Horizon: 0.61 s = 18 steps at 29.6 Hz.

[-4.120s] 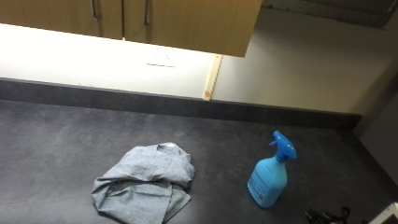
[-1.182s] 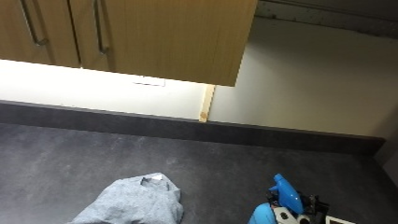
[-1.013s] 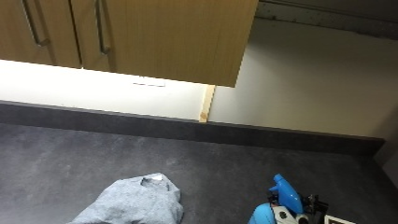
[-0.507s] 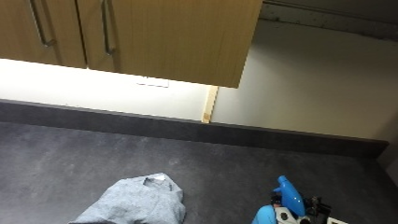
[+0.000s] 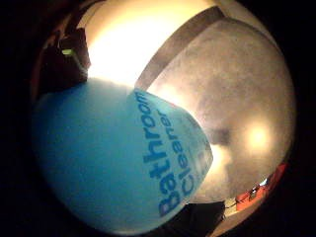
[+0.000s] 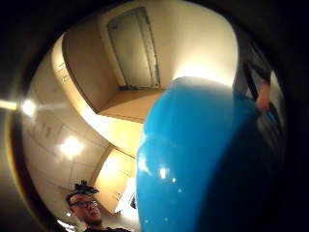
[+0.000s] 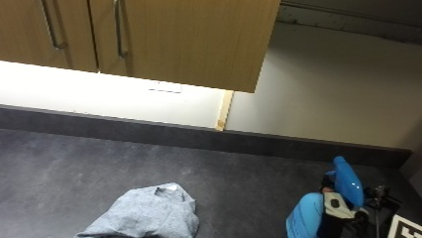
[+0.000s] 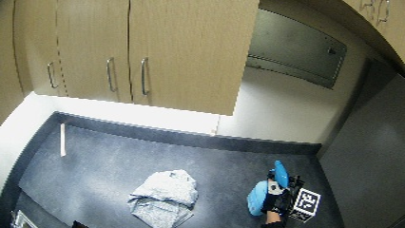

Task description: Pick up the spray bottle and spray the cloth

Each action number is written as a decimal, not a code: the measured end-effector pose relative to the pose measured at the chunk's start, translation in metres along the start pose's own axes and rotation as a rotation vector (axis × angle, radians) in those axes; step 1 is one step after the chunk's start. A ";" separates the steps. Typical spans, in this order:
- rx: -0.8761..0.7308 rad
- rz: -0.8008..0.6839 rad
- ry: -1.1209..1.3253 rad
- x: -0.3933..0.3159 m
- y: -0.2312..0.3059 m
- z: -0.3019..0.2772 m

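I could read only one text, "Bathroom Cleaner", printed in darker blue letters down the light blue body of the spray bottle (image 5: 123,168), seen close against my palm.

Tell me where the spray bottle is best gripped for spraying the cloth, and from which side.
Grip the spray bottle at its narrow neck under the trigger head, from the back, away from the cloth. The neck probably suits curled fingers better than the wide body. The gloved right hand is there.

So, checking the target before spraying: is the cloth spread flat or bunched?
Bunched: the cloth lies crumpled in folds on the counter.
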<state>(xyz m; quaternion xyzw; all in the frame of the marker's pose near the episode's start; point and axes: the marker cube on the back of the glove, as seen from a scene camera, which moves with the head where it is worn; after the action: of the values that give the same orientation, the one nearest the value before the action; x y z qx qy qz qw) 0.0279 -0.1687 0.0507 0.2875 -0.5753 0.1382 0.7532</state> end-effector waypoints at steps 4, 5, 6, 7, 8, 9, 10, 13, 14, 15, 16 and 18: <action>0.072 -0.034 0.018 -0.028 -0.003 -0.011; 0.083 -0.043 0.024 -0.029 -0.004 -0.013; 0.091 -0.049 0.028 -0.031 -0.004 -0.014; 0.095 -0.052 0.033 -0.032 -0.004 -0.015; 0.097 -0.054 0.038 -0.032 -0.004 -0.014; 0.095 -0.058 0.043 -0.032 -0.004 -0.013; 0.088 -0.062 0.046 -0.032 -0.003 -0.010; 0.051 -0.071 0.047 -0.033 0.001 0.006; 0.036 -0.072 0.046 -0.034 0.002 0.012; 0.022 -0.072 0.047 -0.035 0.004 0.019; 0.008 -0.071 0.047 -0.037 0.006 0.027; -0.025 -0.070 0.046 -0.042 0.012 0.044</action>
<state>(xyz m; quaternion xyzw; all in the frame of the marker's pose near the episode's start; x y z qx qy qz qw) -0.0258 -0.1799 0.0217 0.2947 -0.5492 0.1112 0.7740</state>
